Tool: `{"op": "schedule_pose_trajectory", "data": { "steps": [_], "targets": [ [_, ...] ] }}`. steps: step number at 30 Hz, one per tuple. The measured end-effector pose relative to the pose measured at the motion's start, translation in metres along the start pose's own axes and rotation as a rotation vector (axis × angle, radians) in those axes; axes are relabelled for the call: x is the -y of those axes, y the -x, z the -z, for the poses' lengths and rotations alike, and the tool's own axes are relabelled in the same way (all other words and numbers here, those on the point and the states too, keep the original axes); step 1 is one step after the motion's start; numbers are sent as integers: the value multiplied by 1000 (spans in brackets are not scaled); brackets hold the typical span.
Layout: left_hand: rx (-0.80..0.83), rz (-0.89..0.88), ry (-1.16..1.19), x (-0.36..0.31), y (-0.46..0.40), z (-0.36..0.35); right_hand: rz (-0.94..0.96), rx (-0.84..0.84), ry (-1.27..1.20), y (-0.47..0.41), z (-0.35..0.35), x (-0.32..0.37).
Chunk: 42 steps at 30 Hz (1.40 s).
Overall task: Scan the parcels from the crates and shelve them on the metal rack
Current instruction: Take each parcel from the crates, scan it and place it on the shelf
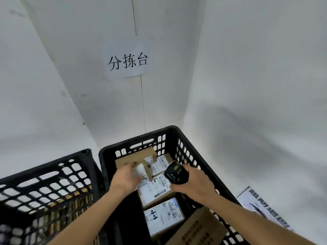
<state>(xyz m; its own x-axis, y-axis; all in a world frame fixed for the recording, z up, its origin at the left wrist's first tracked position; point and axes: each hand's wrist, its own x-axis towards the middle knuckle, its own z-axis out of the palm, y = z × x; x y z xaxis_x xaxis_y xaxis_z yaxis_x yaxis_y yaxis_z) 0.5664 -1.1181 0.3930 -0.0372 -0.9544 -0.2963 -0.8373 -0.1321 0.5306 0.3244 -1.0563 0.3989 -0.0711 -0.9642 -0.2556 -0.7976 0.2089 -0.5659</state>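
Here, from the head camera, both hands are down inside the right crate [174, 133], a black slatted one standing in a white corner. The left hand [124, 178] reaches onto a parcel [139, 171], a tan box with a white label lying at the crate's far end; the fingers curl over its near edge, though whether they truly grip it or only rest there cannot be told. The right hand [193, 185] holds a black scanner [175, 173], fingers wrapped round its body, its head just above the labelled boxes.

Below the hands, more boxes [162, 216] lie in a row along the crate floor, labels up with barcodes showing, and a plain carton [196, 228] leans against the crate's right wall near the bottom edge.

A left crate [53, 175], also black, stands just beside the first; its contents are blurred. A sign [127, 59] with three Chinese characters is stuck on the wall above. A printed sheet [260, 206] lies at the right.
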Motion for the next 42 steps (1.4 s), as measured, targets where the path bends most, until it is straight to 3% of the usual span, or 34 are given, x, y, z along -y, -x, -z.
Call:
{"op": "schedule_pose_trajectory", "data": {
  "steps": [8,14,19,24,28,34,42],
  "targets": [
    [-48,17,-192,6,-12,-11,-18,10,0,-9,-2,-8],
    [-65,7,-128,5,-8,-12,-30,-8,-4,-4,-3,-13],
    [-36,19,48,-4,-1,-3,-24,-46,-21,14,12,-9],
    [35,15,464,-31,37,18,-7,-104,-24,51,39,5],
    [50,-17,668,-56,72,34,-24,-177,-52,90,62,14],
    [42,-95,822,-98,142,47,-15,-252,-126,164,92,16],
    [70,-322,818,-149,282,31,-75,-369,-134,317,127,-11]
  ]
}}
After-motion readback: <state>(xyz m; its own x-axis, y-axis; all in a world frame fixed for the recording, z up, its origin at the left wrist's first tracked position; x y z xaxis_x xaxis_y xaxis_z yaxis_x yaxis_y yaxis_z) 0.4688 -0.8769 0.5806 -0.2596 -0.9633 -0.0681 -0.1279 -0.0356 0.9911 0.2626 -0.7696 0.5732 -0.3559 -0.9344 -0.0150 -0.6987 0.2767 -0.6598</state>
